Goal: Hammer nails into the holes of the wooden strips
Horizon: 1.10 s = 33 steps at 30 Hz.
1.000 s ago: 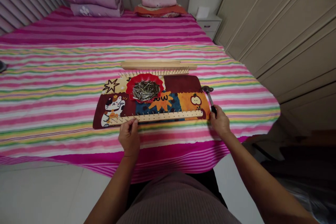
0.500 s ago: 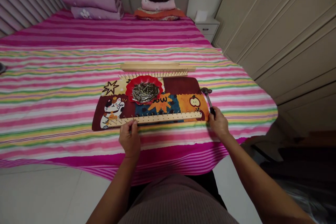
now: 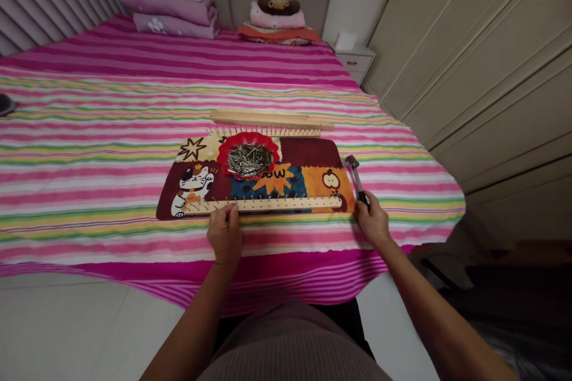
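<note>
My right hand (image 3: 373,218) is wrapped round the black handle of a hammer (image 3: 357,177), whose metal head points away from me, just right of the patterned mat. My left hand (image 3: 224,233) is closed, thumb against fingers, at the near edge of a wooden strip (image 3: 268,205); anything inside the pinch is too small to make out. Several nails stand up along the strip, and its right part shows small dark holes or marks. Beyond it, a red scalloped bowl (image 3: 223,162) holds a heap of loose nails (image 3: 250,159) on the mat (image 3: 310,152).
Behind the bowl lies another strip studded with upright nails (image 3: 286,131), and further back plain wooden strips (image 3: 268,118). All rest on a bed with a striped cover (image 3: 89,161). Folded bedding (image 3: 167,9) is stacked at the far end. Wardrobe doors (image 3: 482,53) line the right.
The view has shifted slightly. My right hand still grips the hammer at the mat's right side, and my left hand stays pinched by the strip with little visible movement.
</note>
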Motion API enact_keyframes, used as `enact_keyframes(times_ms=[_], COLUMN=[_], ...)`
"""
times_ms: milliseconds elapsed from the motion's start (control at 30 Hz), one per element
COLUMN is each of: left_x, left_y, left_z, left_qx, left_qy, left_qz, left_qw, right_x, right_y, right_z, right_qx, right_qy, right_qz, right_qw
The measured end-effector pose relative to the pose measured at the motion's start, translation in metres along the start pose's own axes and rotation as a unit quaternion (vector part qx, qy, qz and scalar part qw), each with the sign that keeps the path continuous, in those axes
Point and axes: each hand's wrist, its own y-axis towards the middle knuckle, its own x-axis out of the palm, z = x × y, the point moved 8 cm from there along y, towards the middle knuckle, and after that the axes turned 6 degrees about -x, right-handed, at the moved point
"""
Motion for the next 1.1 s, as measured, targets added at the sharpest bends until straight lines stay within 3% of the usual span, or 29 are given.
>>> enact_keyframes(times_ms=[100, 167, 233, 333, 400, 500, 667, 967, 1100], left_x=[0.002, 0.003, 0.004, 0.006, 0.007, 0.008, 0.007, 0.009, 0.01], left_y=[-0.001, -0.001, -0.001, 0.0, 0.0, -0.001, -0.004, -0.007, -0.007], left_z=[0.0, -0.001, -0.001, -0.001, 0.0, 0.002, 0.004, 0.002, -0.001], left_qx=[0.021, 0.034, 0.047, 0.066, 0.081, 0.109, 0.149, 0.165, 0.149], left_qy=[0.001, 0.001, 0.001, 0.006, 0.01, 0.016, 0.025, 0.045, 0.054], left_qz=[-0.006, -0.007, -0.008, -0.013, -0.018, -0.014, 0.005, 0.018, 0.015], left_qw=[1.0, 0.999, 0.999, 0.998, 0.997, 0.994, 0.988, 0.985, 0.987], right_x=[-0.013, -0.015, -0.009, 0.008, 0.017, 0.027, 0.035, 0.021, 0.028], right_y=[-0.028, -0.053, -0.082, -0.124, -0.144, -0.154, -0.153, -0.148, -0.149], right_z=[-0.024, -0.048, -0.079, -0.127, -0.152, -0.175, -0.192, -0.2, -0.2], right_qx=[0.009, 0.02, 0.023, 0.001, -0.05, -0.119, -0.173, -0.199, -0.205], right_qy=[0.14, 0.26, 0.334, 0.363, 0.342, 0.297, 0.254, 0.24, 0.233], right_qz=[0.01, -0.037, -0.138, -0.319, -0.382, -0.377, -0.346, -0.306, -0.337], right_qw=[0.99, 0.965, 0.932, 0.876, 0.857, 0.869, 0.886, 0.899, 0.889])
